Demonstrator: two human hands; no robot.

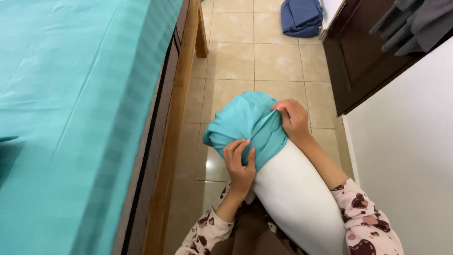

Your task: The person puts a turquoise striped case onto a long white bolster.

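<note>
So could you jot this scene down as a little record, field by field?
left hand: grips the near edge of the teal cover
right hand: pinches the cover's far edge
cover: bunched over the end of the white bolster
bolster: mostly bare, leaning against the person's lap
bed: on the left, teal sheet, wooden frame
floor: beige tiles, blue cloth lying at the top
cabinet: dark wood, on the right
</note>
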